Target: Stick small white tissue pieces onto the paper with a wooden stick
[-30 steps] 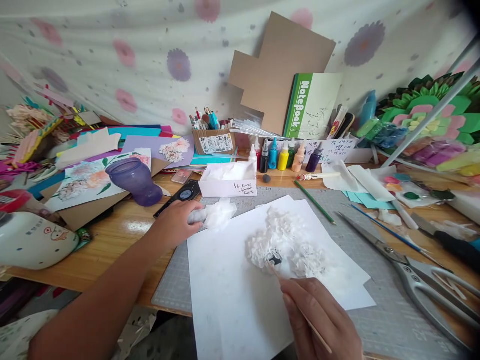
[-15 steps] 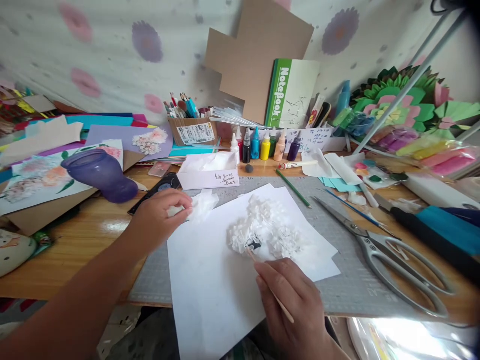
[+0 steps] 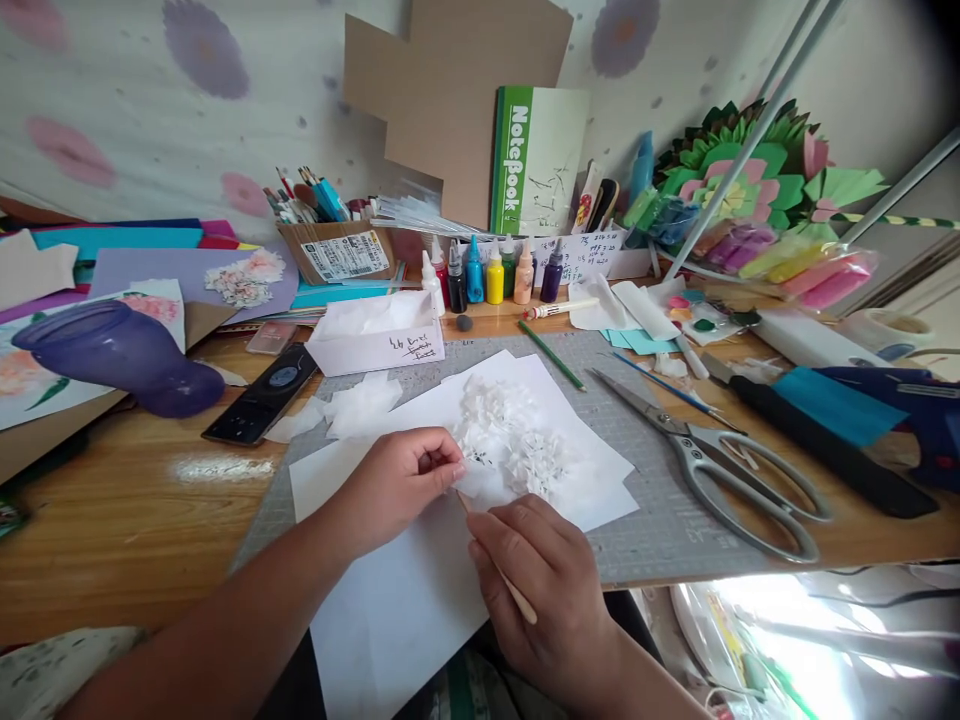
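Thumb and forefinger of my left hand (image 3: 409,480) pinch a small piece of white tissue paper (image 3: 480,482) beside the ruffled white paper flowers (image 3: 499,405). My right hand (image 3: 536,580) is closed round a thin wooden stick (image 3: 519,597), its upper end meeting the tissue piece. The stick's tip is hidden by the tissue. Beneath both hands lie white paper sheets (image 3: 397,610), with the flower clusters on top of them. Loose tissue pieces (image 3: 364,403) rest on the grey cutting mat, left of the flowers.
Large scissors (image 3: 697,450) and a green pencil (image 3: 551,355) lie on the cutting mat (image 3: 652,550). A white paper box (image 3: 375,340) stands behind the tissue, with paint bottles (image 3: 495,275) farther back. At left are a phone (image 3: 262,395) and a purple vase (image 3: 120,355).
My left hand has moved right from the loose tissue to the flowers, bringing a tissue piece to the stick. The dark gap in the left flower is now mostly covered. The view has shifted right.
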`<state>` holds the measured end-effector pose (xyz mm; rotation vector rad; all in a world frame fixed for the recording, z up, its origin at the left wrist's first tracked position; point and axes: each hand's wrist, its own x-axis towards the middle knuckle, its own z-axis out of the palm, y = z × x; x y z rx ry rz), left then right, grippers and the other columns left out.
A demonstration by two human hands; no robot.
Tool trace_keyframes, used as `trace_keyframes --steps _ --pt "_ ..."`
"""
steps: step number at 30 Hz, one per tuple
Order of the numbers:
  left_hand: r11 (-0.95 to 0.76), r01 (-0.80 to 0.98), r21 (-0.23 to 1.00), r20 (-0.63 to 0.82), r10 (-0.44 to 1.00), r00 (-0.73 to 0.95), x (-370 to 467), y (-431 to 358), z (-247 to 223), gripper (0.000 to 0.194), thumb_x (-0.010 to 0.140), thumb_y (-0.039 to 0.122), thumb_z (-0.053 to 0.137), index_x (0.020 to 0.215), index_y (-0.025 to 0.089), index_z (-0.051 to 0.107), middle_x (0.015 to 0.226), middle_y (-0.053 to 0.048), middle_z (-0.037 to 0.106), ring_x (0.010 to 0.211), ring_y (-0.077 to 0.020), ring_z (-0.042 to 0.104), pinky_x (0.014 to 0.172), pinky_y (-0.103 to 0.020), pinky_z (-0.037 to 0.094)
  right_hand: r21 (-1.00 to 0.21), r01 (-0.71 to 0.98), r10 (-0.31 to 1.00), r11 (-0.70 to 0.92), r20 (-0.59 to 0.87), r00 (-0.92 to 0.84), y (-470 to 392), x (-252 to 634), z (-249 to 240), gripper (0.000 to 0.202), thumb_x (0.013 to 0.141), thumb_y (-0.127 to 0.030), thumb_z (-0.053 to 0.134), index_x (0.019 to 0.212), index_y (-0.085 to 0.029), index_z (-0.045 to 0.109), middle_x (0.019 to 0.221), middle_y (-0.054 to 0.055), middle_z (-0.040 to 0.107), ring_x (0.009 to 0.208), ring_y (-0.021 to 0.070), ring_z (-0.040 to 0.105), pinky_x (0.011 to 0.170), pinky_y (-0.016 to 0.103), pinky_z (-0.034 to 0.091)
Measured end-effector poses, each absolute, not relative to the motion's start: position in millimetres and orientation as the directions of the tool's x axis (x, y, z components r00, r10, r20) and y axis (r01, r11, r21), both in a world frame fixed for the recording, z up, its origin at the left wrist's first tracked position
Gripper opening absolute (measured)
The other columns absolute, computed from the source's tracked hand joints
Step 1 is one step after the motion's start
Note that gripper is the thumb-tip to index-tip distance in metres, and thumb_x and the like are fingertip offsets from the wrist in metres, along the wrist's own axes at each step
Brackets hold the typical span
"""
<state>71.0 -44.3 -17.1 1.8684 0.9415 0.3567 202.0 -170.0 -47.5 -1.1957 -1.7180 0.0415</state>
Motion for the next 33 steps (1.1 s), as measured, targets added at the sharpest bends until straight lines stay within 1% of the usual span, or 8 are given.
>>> trace_keyframes --steps 4,6,8,15,19,25,30,33 --pt "-0.308 0.505 0.806 -0.108 0.762 0.638 67.3 -44.6 -19.2 0.013 0.079 0.028 0.057 0.070 0.018 0.059 0.062 0.004 0.055 0.057 -0.0108 0.048 0.052 -0.022 0.036 -0.573 0.611 0.676 0.545 0.732 0.083 -174.4 204.5 -43.1 0.023 0.083 -0.003 0.047 0.100 -0.011 0.061 0.075 0.009 0.063 0.064 0.0182 0.054 0.055 0.032 0.047" --pt "-0.330 0.514 0.792 -0.095 0.765 0.638 66.2 -44.7 -20.3 0.013 0.079 0.027 0.057 0.070 0.018 0.060 0.062 0.003 0.056 0.057 -0.0111 0.048 0.052 -0.022 0.036 -0.611 0.586 0.665 0.532 0.730 0.157 -176.4 205.2 -42.0 0.024 0.083 -0.002 0.046 0.099 -0.011 0.061 0.075 0.008 0.063 0.063 0.0172 0.054 0.054 0.030 0.046" --pt "-0.346 0.515 0.784 -0.082 0.765 0.639 65.8 -44.2 -21.7 0.013 0.079 0.027 0.056 0.071 0.019 0.060 0.064 0.003 0.057 0.059 -0.0116 0.049 0.052 -0.022 0.037 -0.632 0.595 0.677 0.497 0.711 0.190 -176.8 204.9 -42.5 0.024 0.084 -0.002 0.047 0.100 -0.012 0.061 0.076 0.007 0.062 0.064 0.0172 0.055 0.056 0.030 0.046" --pt "-0.398 0.524 0.753 -0.041 0.767 0.641 67.4 -42.1 -24.3 0.013 0.080 0.026 0.055 0.070 0.019 0.062 0.066 0.002 0.059 0.061 -0.0122 0.051 0.055 -0.023 0.038 -0.632 0.660 0.746 0.406 0.646 0.159 -168.8 201.3 -48.1 0.021 0.088 -0.005 0.047 0.101 -0.013 0.061 0.081 0.008 0.064 0.072 0.0193 0.057 0.061 0.033 0.049" --pt "-0.415 0.532 0.738 -0.030 0.767 0.641 66.5 -43.6 -25.5 0.012 0.080 0.023 0.054 0.071 0.019 0.062 0.067 0.002 0.060 0.061 -0.0122 0.052 0.055 -0.023 0.039 -0.596 0.692 0.758 0.407 0.643 0.107 -164.7 200.4 -48.8 0.023 0.088 -0.005 0.046 0.103 -0.013 0.061 0.081 0.008 0.065 0.073 0.0202 0.057 0.061 0.033 0.050" --pt "-0.400 0.515 0.758 -0.024 0.772 0.635 63.9 -43.7 -27.4 0.010 0.080 0.025 0.054 0.074 0.019 0.061 0.065 0.002 0.058 0.059 -0.0114 0.051 0.053 -0.022 0.038 -0.558 0.724 0.781 0.405 0.623 0.043 -158.9 197.2 -52.0 0.023 0.089 -0.004 0.043 0.102 -0.010 0.061 0.077 0.010 0.064 0.070 0.0215 0.055 0.059 0.035 0.049" --pt "-0.389 0.506 0.770 -0.015 0.782 0.623 60.6 -44.1 -26.9 0.013 0.080 0.028 0.055 0.073 0.019 0.061 0.067 0.002 0.058 0.061 -0.0120 0.051 0.055 -0.023 0.040 -0.588 0.692 0.759 0.419 0.645 0.089 -164.9 199.0 -50.7 0.022 0.088 -0.004 0.046 0.103 -0.011 0.060 0.079 0.009 0.064 0.071 0.0203 0.055 0.060 0.033 0.047" --pt "-0.338 0.503 0.795 -0.012 0.821 0.570 47.2 -41.2 -24.8 0.016 0.081 0.034 0.055 0.076 0.019 0.061 0.069 0.001 0.060 0.063 -0.0131 0.053 0.057 -0.023 0.042 -0.650 0.638 0.727 0.414 0.657 0.197 -171.5 201.6 -48.4 0.020 0.088 -0.004 0.047 0.100 -0.013 0.061 0.077 0.007 0.062 0.068 0.0178 0.055 0.059 0.031 0.046"
